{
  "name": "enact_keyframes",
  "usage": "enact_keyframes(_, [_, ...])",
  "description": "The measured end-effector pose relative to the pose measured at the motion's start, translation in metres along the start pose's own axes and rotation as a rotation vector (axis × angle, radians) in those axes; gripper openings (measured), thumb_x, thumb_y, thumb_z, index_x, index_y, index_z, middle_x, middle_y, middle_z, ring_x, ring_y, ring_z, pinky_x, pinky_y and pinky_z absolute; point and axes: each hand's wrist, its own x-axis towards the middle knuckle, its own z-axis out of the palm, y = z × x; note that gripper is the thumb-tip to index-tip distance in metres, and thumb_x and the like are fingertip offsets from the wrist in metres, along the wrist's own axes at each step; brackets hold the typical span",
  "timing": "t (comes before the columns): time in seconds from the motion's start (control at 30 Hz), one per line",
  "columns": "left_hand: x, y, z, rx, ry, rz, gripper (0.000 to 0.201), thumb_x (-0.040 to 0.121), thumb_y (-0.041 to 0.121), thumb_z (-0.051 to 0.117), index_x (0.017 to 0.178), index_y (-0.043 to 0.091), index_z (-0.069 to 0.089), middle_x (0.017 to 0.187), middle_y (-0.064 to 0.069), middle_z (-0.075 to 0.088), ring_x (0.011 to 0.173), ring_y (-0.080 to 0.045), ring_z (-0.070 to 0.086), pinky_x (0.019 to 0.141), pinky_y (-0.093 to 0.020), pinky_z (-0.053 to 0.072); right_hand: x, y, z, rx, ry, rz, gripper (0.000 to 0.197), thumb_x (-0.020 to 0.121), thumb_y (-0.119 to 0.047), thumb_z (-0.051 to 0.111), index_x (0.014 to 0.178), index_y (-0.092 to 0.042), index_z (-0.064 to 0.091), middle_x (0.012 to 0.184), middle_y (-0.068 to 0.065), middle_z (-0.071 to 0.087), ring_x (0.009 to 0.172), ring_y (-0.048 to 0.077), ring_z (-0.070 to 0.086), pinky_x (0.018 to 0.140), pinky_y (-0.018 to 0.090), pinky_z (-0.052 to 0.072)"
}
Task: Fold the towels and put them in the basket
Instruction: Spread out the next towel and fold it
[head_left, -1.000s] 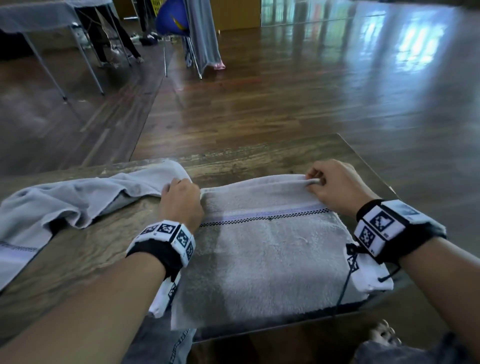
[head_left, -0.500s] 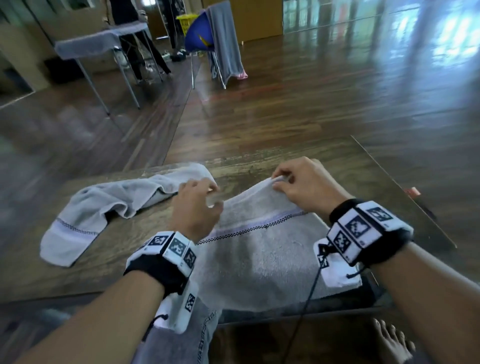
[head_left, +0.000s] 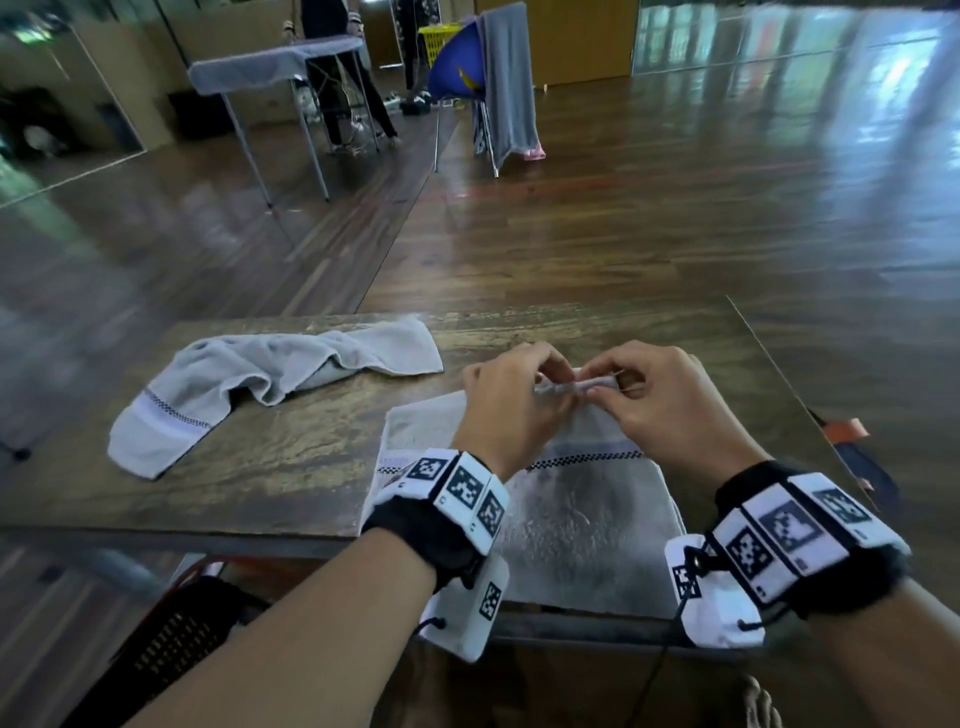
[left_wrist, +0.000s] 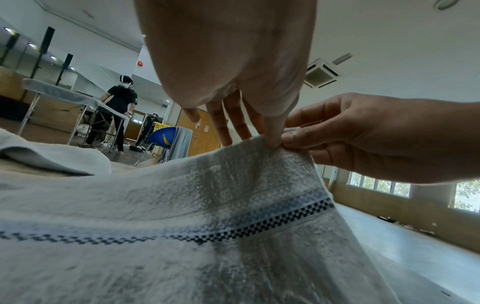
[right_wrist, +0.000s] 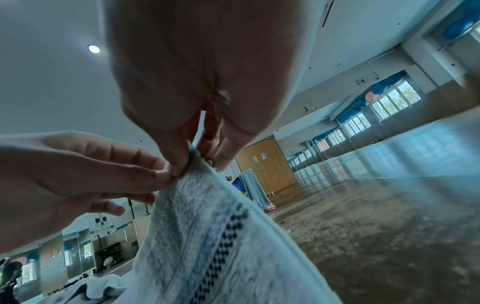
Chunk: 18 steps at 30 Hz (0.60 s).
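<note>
A grey towel (head_left: 587, 519) with a checkered stripe lies on the wooden table (head_left: 291, 467) near its front edge. My left hand (head_left: 545, 382) and right hand (head_left: 597, 388) meet over its far edge, and each pinches the cloth, which rises to a peak there. The left wrist view shows my left hand (left_wrist: 270, 142) pinching the towel (left_wrist: 182, 205) beside the right hand's fingers (left_wrist: 298, 137). In the right wrist view my right hand (right_wrist: 182, 166) pinches the towel (right_wrist: 207, 236) against the left hand's fingers (right_wrist: 145, 172). A second grey towel (head_left: 249, 384) lies crumpled at the table's left.
A dark mesh basket (head_left: 171, 639) sits below the table's front edge at the left. A dark object with an orange part (head_left: 852, 447) lies past the table's right edge. Far back stand a blue chair draped with a towel (head_left: 506, 78), a folding table (head_left: 275, 67) and a person.
My hands have moved from the towel's two far corners toward each other and now meet at the middle, drawing the far edge up. The head view has tilted up.
</note>
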Motion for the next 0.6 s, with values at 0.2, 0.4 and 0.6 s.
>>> enact_keyframes(0.2, [-0.008, -0.001, 0.000, -0.055, -0.054, -0.066, 0.008, 0.084, 0.023, 0.075, 0.089, 0.017, 0.071, 0.080, 0.003, 0.072, 0.080, -0.016, 0.068, 0.088, -0.043, 0.052, -0.007, -0.003, -0.003, 0.024, -0.093, 0.034, 0.014, 0.088, -0.012, 0.074, 0.097, -0.021, 0.078, 0.093, -0.009, 0.072, 0.090, 0.009, 0.067, 0.083, 0.030, 0.055])
enact_keyframes(0.4, [-0.016, -0.004, -0.009, -0.179, -0.095, -0.127, 0.012, 0.091, 0.017, 0.059, 0.088, 0.006, 0.059, 0.072, 0.002, 0.057, 0.063, -0.013, 0.049, 0.059, -0.023, 0.041, -0.007, 0.006, 0.000, 0.042, -0.088, 0.100, 0.016, 0.092, -0.031, 0.070, 0.106, -0.023, 0.074, 0.104, -0.012, 0.069, 0.093, 0.006, 0.067, 0.083, 0.028, 0.053])
enact_keyframes(0.6, [-0.015, -0.001, -0.016, -0.229, -0.231, -0.239, 0.017, 0.094, 0.026, 0.056, 0.089, 0.010, 0.055, 0.062, 0.005, 0.050, 0.051, -0.009, 0.041, 0.050, -0.023, 0.035, -0.003, 0.014, -0.007, -0.102, -0.029, 0.098, 0.013, 0.093, -0.020, 0.066, 0.099, -0.025, 0.076, 0.097, -0.008, 0.072, 0.084, 0.014, 0.066, 0.082, 0.033, 0.052])
